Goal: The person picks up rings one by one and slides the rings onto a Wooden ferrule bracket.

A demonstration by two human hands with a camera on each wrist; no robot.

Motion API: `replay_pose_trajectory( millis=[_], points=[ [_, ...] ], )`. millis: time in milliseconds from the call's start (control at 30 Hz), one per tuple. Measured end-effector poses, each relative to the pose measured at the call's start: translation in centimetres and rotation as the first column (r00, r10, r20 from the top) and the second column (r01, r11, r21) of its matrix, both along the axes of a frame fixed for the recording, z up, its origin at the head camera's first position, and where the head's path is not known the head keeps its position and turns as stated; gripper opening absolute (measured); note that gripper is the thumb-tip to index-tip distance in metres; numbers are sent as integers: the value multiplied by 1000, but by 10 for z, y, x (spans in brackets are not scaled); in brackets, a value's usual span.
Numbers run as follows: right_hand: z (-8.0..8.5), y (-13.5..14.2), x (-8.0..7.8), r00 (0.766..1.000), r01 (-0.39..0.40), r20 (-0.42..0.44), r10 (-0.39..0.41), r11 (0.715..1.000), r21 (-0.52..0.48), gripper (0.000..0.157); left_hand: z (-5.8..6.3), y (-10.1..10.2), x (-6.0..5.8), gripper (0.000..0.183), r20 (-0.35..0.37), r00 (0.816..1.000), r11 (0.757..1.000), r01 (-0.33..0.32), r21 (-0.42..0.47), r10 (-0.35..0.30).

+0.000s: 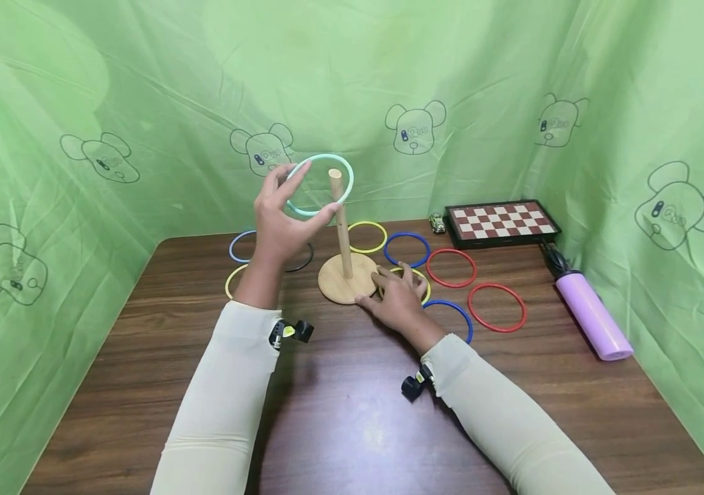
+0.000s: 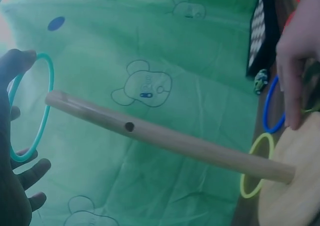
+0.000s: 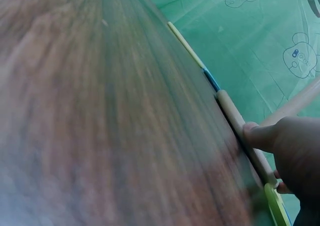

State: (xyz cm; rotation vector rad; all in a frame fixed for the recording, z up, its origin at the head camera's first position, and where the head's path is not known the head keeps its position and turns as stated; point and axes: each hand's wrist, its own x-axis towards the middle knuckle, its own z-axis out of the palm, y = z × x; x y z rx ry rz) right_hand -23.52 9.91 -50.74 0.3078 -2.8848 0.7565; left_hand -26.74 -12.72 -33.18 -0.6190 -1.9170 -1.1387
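My left hand (image 1: pixel 284 227) pinches a turquoise ring (image 1: pixel 327 157) between thumb and fingers, right at the top of a wooden peg (image 1: pixel 344 240). The left wrist view shows this ring (image 2: pixel 50 81) tilted beside the tip of the peg (image 2: pixel 170 138). The peg rises from a round wooden base (image 1: pixel 335 283) on the table. With thumb and fingers, my right hand (image 1: pixel 400 300) holds the right edge of that base. In the right wrist view the thumb presses the rim of the base (image 3: pixel 230 108). A yellow ring (image 1: pixel 429 289) lies partly hidden beneath the right hand.
Blue (image 1: pixel 410 234), red (image 1: pixel 497 331) and yellow rings (image 1: pixel 367 222) lie around the stand; more rings are partly behind the left forearm. At back right are a checkered board (image 1: pixel 503 221) and a small toy car (image 1: pixel 437 223). A purple pump (image 1: pixel 593 316) lies at right.
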Motion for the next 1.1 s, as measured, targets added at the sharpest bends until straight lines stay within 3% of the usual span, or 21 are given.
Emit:
replay_pose_trajectory(
  millis=[333,467,600,767,1100],
  points=[
    [-2,2,-1,999,21,-24,-21,1000,3,71,-21,8,0,85,24,999,999,31,-18,-30],
    [-2,2,0,1000,23,-18,-22,1000,4,70,-31,12,-1,98,86,996,999,19,-27,-16],
    [-2,1,-1,1000,25,-19,-25,1000,7,70,-42,13,0,102,177,984,999,-4,-33,10],
    [-1,2,-1,1000,27,-15,-27,1000,12,69,-61,13,0,98,230,973,998,-12,-69,28],
    [0,2,-2,999,32,-22,-31,999,11,70,-106,8,1,98,366,931,993,38,-108,4]
  ],
)
